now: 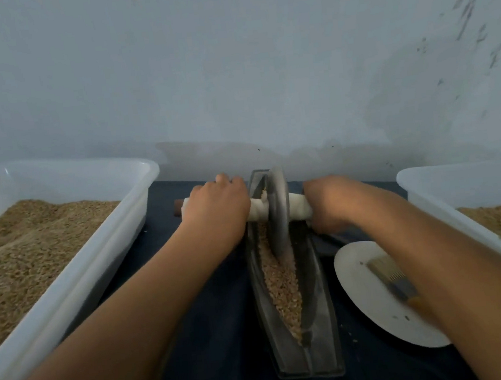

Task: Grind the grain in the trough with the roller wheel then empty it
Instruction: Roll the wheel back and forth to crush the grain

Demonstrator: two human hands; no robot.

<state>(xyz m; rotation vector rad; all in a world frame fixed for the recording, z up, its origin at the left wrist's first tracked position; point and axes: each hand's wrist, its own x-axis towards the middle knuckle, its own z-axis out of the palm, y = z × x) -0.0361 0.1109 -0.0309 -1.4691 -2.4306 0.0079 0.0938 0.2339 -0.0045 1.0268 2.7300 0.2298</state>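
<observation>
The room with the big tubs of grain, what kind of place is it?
Probably a small workshop for grinding grain by hand. Two hands roll a metal roller wheel along a boat-shaped trough of grain, between white tubs of grain, against a bare wall.

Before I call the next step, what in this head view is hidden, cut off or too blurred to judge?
- Right hand: fingers on the handle hidden by the wrist.
- Brush on the plate: blurred, handle end under the right forearm.
- Left bin and right bin: cut off by the frame edges.
- Grain under the wheel in the trough: hidden, fineness unclear.
</observation>
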